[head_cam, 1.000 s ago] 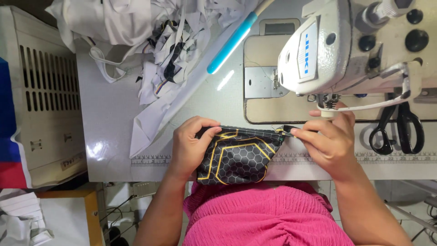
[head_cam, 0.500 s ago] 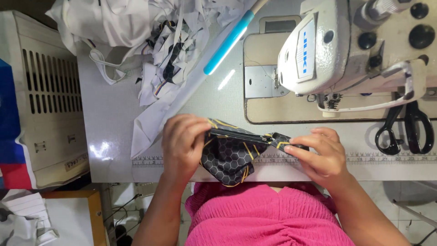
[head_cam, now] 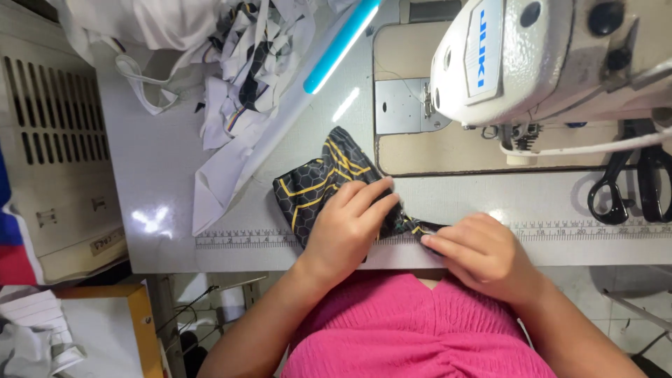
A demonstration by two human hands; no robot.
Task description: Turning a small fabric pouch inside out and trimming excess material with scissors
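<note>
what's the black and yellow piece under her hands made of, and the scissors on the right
The black and yellow piece looks like thin printed knit fabric: it folds and creases softly under the left hand and right hand. The scissors look like dark, matt-coated metal, though only the handle loops show clearly.

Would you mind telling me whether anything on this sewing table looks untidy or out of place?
Nothing looks damaged or spilled. The only untidy spot is the loose heap of white fabric scraps and strips at the table's far left corner. The black fabric piece with yellow hexagon lines lies crumpled under the left hand, while the right hand pinches its edge.
</note>
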